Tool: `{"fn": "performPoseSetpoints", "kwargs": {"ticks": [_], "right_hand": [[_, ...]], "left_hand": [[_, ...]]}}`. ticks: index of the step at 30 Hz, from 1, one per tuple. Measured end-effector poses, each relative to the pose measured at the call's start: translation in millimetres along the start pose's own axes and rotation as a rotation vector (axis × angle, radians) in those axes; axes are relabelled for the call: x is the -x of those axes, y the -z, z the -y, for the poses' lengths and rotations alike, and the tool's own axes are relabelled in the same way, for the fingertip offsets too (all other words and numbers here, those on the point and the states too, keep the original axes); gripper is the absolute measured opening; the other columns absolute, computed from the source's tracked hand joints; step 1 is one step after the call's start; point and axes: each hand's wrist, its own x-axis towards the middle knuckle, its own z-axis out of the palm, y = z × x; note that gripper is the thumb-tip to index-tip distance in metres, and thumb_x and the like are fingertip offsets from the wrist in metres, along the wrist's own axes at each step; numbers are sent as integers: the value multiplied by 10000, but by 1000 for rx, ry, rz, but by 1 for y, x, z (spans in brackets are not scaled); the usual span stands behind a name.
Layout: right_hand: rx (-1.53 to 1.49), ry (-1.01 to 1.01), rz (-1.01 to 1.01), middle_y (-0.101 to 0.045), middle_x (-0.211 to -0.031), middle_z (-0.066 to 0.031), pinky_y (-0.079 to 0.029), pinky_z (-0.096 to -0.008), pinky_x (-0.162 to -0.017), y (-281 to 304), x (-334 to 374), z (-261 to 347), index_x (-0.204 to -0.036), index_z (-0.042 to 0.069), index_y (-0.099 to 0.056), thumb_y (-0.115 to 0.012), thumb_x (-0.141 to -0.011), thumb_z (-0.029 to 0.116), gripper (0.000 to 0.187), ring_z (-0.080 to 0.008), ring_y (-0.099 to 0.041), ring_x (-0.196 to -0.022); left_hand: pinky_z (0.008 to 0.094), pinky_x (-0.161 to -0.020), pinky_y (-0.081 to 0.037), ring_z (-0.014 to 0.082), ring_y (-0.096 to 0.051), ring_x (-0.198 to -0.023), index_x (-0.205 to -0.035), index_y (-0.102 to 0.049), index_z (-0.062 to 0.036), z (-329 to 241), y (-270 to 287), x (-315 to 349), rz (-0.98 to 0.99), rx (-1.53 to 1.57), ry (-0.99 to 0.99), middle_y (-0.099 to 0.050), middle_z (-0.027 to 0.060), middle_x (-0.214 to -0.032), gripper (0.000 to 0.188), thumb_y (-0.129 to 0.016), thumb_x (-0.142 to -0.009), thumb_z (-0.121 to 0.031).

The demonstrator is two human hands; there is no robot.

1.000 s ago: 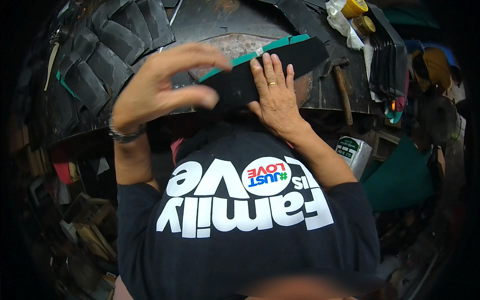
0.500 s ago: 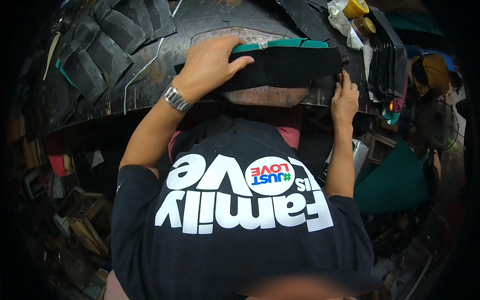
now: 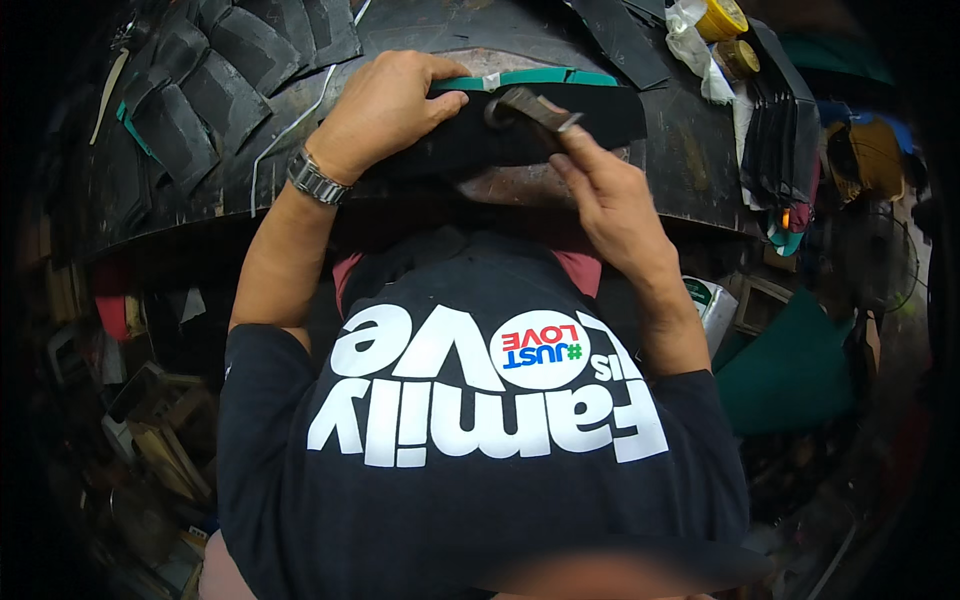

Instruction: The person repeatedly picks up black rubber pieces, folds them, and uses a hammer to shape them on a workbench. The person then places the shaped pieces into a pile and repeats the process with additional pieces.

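A long black panel [image 3: 605,115] with a green strip [image 3: 540,76] along its far edge lies over a brownish slab [image 3: 510,186] on the bench. My left hand [image 3: 388,112] grips the panel's left part, thumb on the black face and fingers over the far edge. A small pale patch [image 3: 491,82] shows on the green strip just right of these fingers. In my right hand [image 3: 622,200] is a hammer [image 3: 518,104], blurred a little by motion. Its head is over the panel's middle, close to my left thumb; whether it touches the panel I cannot tell.
Dark flat pieces [image 3: 225,85] overlap at the bench's far left, beside a thin white cord [image 3: 296,124]. Yellow tubs [image 3: 722,20] and a stack of black panels [image 3: 778,150] stand at the right. Below the bench's right side hangs green sheet material [image 3: 790,370].
My right hand has picked up the hammer from the panel's right end and brought it left over the panel's middle. My left hand and the panel have shifted slightly left.
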Motion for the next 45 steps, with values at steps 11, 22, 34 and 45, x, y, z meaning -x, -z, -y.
{"fn": "performPoseSetpoints", "kwargs": {"ticks": [11, 22, 34, 45], "right_hand": [[-33, 168, -39, -701, -989, -198, -571, -459, -732, -6, 15, 7, -1430, 120, -538, -613, -991, 126, 445, -402, -702, -876], [276, -215, -284, -720, -1047, -249, -566, -466, -812, 23, 45, -54, -1414, 110, -576, -581, -1034, 209, 392, -442, -706, -958], [195, -177, -255, -699, -998, -289, -532, -527, -811, 17, 9, -59, -1452, 160, -534, -541, -1045, 240, 415, -481, -685, -930], [-56, -81, 23, -700, -944, -197, -538, -385, -754, -16, 4, 0, -1430, 105, -552, -594, -1025, 156, 411, -277, -686, -813]], "left_hand": [[338, -746, -556, 242, -707, -744, -1167, -743, -32, -3, 18, 14, -2, -106, -22, -754, 181, -971, 335, -732, -873, -193], [327, -740, -555, 235, -706, -741, -1171, -752, -56, -4, 21, 11, 67, -105, 41, -765, 157, -1013, 335, -737, -865, -191], [411, -757, -569, 365, -717, -777, -1103, -771, -47, -4, 21, 17, 26, -55, 32, -727, 224, -871, 341, -727, -827, -243], [405, -739, -564, 374, -714, -793, -1087, -768, -42, -5, 24, 22, 11, 27, -13, -732, 226, -909, 299, -730, -863, -235]]}}
